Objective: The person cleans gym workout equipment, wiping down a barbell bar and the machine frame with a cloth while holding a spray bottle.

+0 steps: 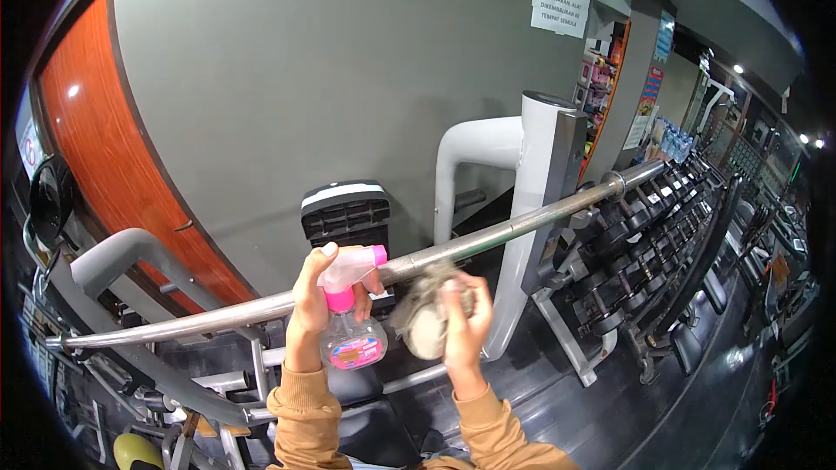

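Note:
My left hand (309,298) is wrapped round a spray bottle (357,339) with a clear body, a pink collar and a pink-tipped nozzle. The nozzle points right, along a long metal barbell (488,237) that runs across the view. In my right hand (468,318) is a crumpled greyish cloth (428,318), bunched under the fingers and hanging just below the bar. The cloth's upper edge overlaps the barbell in this view. Both forearms are in tan sleeves.
A grey-white rack post (529,209) stands behind the barbell. At right is a rack of dumbbells (640,252). A padded bench (353,431) lies below my hands. Behind are a grey wall (348,52), an orange-brown door (131,122) and a paper sign (560,5).

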The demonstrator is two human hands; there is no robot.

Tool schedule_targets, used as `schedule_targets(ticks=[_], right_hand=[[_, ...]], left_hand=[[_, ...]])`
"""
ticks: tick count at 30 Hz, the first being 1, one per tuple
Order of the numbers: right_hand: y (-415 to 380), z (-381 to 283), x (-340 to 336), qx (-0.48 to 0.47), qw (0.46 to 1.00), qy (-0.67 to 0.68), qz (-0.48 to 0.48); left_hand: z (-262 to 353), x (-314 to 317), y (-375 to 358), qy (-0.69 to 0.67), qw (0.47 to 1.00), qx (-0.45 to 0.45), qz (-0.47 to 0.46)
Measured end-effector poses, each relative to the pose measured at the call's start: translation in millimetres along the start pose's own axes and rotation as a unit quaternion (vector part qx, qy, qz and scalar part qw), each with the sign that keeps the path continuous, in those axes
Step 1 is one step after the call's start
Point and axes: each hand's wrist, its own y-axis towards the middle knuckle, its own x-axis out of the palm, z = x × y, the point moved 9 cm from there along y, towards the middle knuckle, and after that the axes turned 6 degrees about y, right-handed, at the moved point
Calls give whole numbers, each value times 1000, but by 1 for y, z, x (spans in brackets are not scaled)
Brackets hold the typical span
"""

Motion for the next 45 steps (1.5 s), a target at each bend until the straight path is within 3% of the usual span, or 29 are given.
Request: schedule_targets(ticks=[3, 5, 9, 12, 14, 18, 25, 26, 30, 32, 33, 35, 39, 41, 45], right_hand=[[15, -22, -23, -98, 990, -50, 91], [17, -41, -4, -201, 958, -202, 42], [4, -50, 25, -226, 947, -226, -36], [1, -43, 35, -168, 959, -183, -135], [7, -49, 22, -180, 958, -179, -134], [32, -62, -28, -176, 963, -184, -86], [58, -118, -94, -202, 951, -233, -35], [61, -123, -101, -206, 950, -233, -30], [66, -143, -110, -248, 924, -291, -20], [71, -149, -108, -254, 918, -304, -9], [74, -152, -106, -261, 912, -317, 0], [84, -156, -97, -274, 905, -325, -1], [113, -153, -60, -306, 865, -396, -25], [119, -145, -38, -319, 808, -493, -40], [108, -128, 3, -279, 794, -506, -190]], left_hand=[[2, 0, 0, 26, 999, 32, 25], [3, 1, 2, 47, 997, 46, 39], [3, 2, 4, 74, 994, 54, 55], [6, 9, 7, 143, 986, 35, 73], [9, 18, 10, 214, 971, -6, 102], [7, 57, 31, 241, 967, -50, 69], [0, 121, 81, 414, 910, -31, -10], [7, 132, 83, 435, 900, 15, -29], [2, 137, 94, 437, 899, 9, -12], [5, 141, 92, 495, 859, 128, -32], [8, 142, 93, 496, 858, 128, -33], [-2, 133, 98, 416, 909, 5, -30], [-3, 118, 90, 334, 942, 16, 15], [-24, 106, 89, 204, 976, -78, -1], [-28, 101, 91, 131, 990, -46, -9]])
